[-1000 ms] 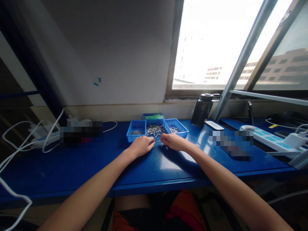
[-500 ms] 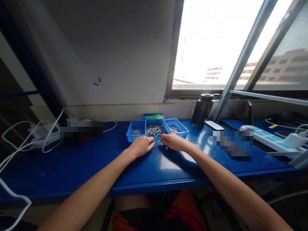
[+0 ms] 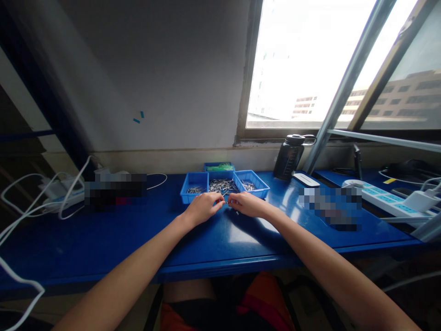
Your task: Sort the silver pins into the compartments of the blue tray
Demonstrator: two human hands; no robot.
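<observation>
Just before the blue plastic trays (image 3: 195, 185) of metal pins, left hand (image 3: 202, 208) and right hand (image 3: 245, 204) meet, fingers pinched on something too small to tell.

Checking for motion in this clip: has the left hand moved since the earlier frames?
Yes, slightly. The left hand has edged right and toward the middle blue tray, closing the gap to the right hand.

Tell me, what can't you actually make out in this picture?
Head view only:
- What the left hand and right hand pinch between them: too small.
- The metal pieces in the blue trays: too small to identify.
- Two pixelated patches on the blue table: blurred out.
- White cables: cut off by the left edge.
</observation>
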